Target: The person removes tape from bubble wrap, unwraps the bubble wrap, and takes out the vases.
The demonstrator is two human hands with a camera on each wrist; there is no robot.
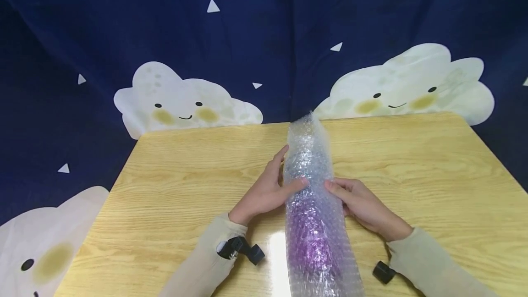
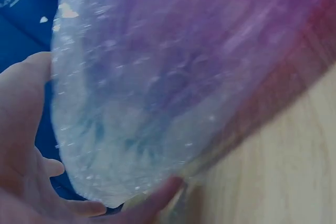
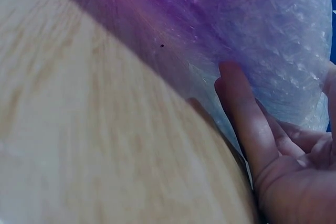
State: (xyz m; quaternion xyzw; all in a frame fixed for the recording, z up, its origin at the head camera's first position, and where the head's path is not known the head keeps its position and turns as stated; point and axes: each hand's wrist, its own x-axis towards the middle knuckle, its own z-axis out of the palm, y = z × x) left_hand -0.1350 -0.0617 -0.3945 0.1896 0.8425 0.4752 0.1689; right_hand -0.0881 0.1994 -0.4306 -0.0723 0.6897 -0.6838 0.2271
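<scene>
A dark blue backdrop printed with smiling clouds stands at twelve o'clock behind a wood-grain tabletop. In the head view, a bubble-wrapped bundle, purple inside, runs from near centre toward six o'clock. The left hand grasps its nine o'clock side, fingers spread and thumb across the wrap; the right hand grips the three o'clock edge, thumb on top. Forearms enter from seven and five o'clock. In the left wrist view, the hand surrounds the bundle's edge at eight o'clock; in the right wrist view, the hand sits at four o'clock, one finger against the wrap.
</scene>
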